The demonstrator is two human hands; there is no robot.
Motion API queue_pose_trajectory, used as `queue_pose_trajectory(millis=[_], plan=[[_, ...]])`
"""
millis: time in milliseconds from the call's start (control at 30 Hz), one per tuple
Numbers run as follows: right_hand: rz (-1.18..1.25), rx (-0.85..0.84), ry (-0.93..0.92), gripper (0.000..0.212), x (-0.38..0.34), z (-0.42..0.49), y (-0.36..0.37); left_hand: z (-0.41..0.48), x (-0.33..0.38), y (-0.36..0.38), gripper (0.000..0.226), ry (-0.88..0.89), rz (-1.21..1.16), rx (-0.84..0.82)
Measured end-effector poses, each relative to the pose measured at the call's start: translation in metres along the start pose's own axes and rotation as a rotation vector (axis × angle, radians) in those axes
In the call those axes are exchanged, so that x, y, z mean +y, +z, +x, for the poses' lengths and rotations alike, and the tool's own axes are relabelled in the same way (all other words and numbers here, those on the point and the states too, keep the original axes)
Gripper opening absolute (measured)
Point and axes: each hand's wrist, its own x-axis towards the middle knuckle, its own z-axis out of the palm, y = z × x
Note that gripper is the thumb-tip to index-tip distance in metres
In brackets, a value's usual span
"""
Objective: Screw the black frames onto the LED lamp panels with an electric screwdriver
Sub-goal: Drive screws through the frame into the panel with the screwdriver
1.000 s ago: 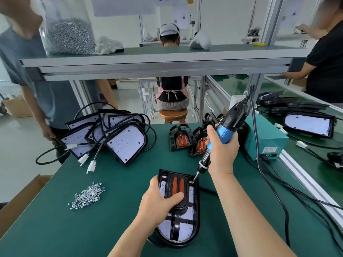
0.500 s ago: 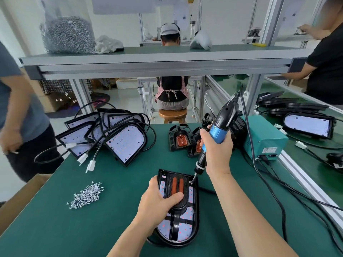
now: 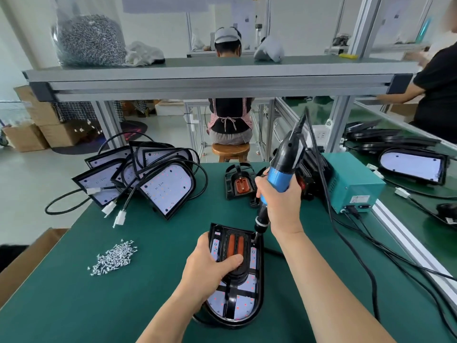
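Observation:
An LED lamp panel (image 3: 243,304) lies on the green table in front of me, with a black frame (image 3: 232,294) holding an orange insert on top of it. My left hand (image 3: 210,267) grips the frame and panel from the left, thumb across the frame's middle. My right hand (image 3: 280,203) holds the blue and black electric screwdriver (image 3: 282,169) almost upright. Its bit touches the frame's upper right corner. A pile of small silver screws (image 3: 113,256) lies to the left.
Several bare LED panels (image 3: 163,184) with black cables are stacked at the back left. Loose black frames (image 3: 239,181) lie behind the screwdriver. A teal power box (image 3: 353,184) stands at the right, its cables trailing across the table. Other people work beyond the shelf.
The screwdriver has swung left and more upright, its bit coming down onto the frame's upper right corner. The person standing at the left has walked out of view.

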Motion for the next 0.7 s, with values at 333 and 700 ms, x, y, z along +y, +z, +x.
queue_pose_trajectory(millis=[333, 700], plan=[[0.168, -0.104, 0.026, 0.025, -0.038, 0.012, -0.013, -0.005, 0.009, -0.003, 0.045, -0.018, -0.011, -0.012], [0.595, 0.436, 0.274, 0.018, -0.014, -0.018, -0.072, -0.006, 0.013, -0.017, 0.098, -0.026, 0.285, 0.034]])
